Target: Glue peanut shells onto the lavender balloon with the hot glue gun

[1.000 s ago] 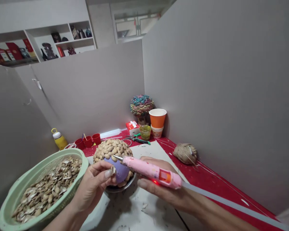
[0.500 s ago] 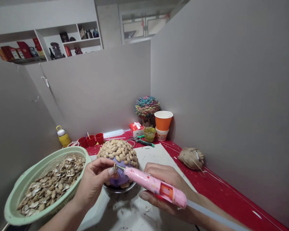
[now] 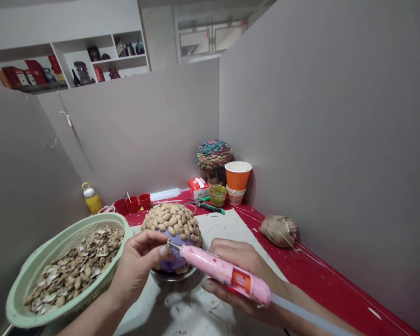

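My right hand (image 3: 243, 263) is wrapped round a pink glue gun (image 3: 213, 268), with a long clear glue stick (image 3: 308, 315) running out of its back end. Between the thumb and fingers of my left hand (image 3: 140, 259) is a small peanut shell (image 3: 168, 242), mostly hidden by the fingertips. The gun's metal nozzle touches or nearly touches that shell. Just behind both hands, a purple ball (image 3: 170, 259) rests in a metal bowl (image 3: 175, 276). Peanut shells (image 3: 171, 217) cover its top and sides, while a purple patch shows at the front.
At left stands a green basket (image 3: 16, 291) of peanut shells. Red cups (image 3: 132, 204), green-handled pliers (image 3: 212, 208), a green tub (image 3: 217, 196), paper cups (image 3: 237, 177) and a colourful mushroom-shaped craft (image 3: 214, 155) line the back. A twine ball (image 3: 278, 231) lies right, beside the grey partition (image 3: 318, 140).
The glue gun's back end has dipped very slightly. Both hands otherwise keep nearly the same place, with the nozzle still at the shell.
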The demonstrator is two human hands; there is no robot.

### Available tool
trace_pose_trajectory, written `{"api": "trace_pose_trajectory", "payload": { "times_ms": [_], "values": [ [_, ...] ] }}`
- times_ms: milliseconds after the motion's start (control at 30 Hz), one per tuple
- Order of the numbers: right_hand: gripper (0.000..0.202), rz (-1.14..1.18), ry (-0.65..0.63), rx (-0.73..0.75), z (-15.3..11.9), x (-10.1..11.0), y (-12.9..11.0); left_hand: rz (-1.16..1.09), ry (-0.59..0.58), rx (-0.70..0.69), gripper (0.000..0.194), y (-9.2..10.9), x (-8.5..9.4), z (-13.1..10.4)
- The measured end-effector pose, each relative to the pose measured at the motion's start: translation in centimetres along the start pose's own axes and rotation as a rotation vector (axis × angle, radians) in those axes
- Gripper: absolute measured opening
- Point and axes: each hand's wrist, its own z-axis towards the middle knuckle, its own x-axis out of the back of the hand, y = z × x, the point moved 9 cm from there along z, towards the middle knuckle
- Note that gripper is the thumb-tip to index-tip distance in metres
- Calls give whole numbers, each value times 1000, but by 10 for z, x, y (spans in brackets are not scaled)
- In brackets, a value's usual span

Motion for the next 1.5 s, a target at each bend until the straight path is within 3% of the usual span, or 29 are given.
{"api": "trace_pose_trajectory", "payload": {
  "times_ms": [1000,1500],
  "values": [
    [29,-22,-33,-35,-1,-2,3,3,-12,-9,18,2,-2,-2],
    [23,8,-32,-38,-2,-2,3,17,53,-23,24,7,1,-4]
  ]
}}
